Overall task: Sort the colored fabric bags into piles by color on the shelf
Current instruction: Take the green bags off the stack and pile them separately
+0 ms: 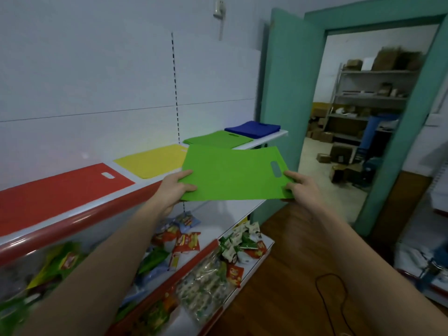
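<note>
Both hands, left hand (175, 187) and right hand (300, 190), pinch the green bag (232, 175) flat; placement pending, apparently onto the green pile (218, 139).

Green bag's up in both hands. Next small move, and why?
Probably carry the held green bag forward and right, then lay it on the green pile. The left hand and right hand grip its opposite edges, flat, just short of the shelf. That pile lies between the yellow bag and blue pile, so it is the colour match.

Small shop: snack packets (186, 241) on display shelves (244, 265).
</note>
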A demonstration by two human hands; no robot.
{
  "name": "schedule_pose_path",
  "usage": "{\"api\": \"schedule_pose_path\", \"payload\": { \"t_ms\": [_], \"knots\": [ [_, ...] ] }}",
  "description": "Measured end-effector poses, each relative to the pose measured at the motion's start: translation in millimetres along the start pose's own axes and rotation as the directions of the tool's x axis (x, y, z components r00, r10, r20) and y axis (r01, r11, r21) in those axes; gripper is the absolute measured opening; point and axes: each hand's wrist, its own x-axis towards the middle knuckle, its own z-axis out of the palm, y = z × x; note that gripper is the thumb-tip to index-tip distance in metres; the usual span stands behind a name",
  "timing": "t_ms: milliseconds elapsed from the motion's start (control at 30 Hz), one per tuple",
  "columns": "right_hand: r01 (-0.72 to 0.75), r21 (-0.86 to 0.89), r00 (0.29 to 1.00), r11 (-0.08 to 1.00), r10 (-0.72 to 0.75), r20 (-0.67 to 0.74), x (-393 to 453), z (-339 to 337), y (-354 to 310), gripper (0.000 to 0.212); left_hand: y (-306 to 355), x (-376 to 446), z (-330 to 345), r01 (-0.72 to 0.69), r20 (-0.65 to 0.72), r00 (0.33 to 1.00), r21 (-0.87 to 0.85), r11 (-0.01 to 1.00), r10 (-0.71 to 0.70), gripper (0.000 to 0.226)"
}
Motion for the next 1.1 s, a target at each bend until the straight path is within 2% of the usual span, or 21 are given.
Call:
{"api": "schedule_pose_path", "payload": {
  "t_ms": [400,600,800,1100],
  "knots": [
    [-0.014,-0.147,0.995,0.989,-0.001,-0.104,113,-20,38,0.047,-19,143,70,0.008,0.155,0.988,-0.049,0.999,0.000,0.061],
    [-0.015,-0.135,0.998,0.991,0.006,-0.063,186,-38,55,0.046,-24,197,110,0.001,0.154,0.988,-0.042,0.999,0.005,0.060],
    [0.003,-0.084,0.999,0.996,0.001,0.046,276,-49,59,0.047,-19,242,144,0.024,0.041,0.999,-0.113,0.993,-0.020,0.060],
    [0.091,-0.086,0.967,0.992,-0.067,0.247,391,-52,50,0.046,-9,287,173,0.028,-0.161,0.986,-0.058,0.998,-0.037,0.058]
  ]
}}
